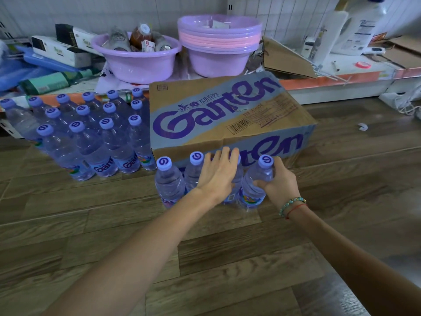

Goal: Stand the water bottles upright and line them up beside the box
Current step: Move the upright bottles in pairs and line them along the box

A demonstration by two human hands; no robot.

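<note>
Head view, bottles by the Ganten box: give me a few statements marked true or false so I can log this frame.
1. The right hand grips the rightmost bottle in the row before the cardboard box. True.
2. The front row bottles lie on their sides. False: they stand upright, caps up.
3. The left hand rests over a bottle in that row. True.
4. The bottle cluster left of the box has red caps. False: the caps are purple.
5. The box stands open with its flaps up. False: its top is closed flat.
</note>
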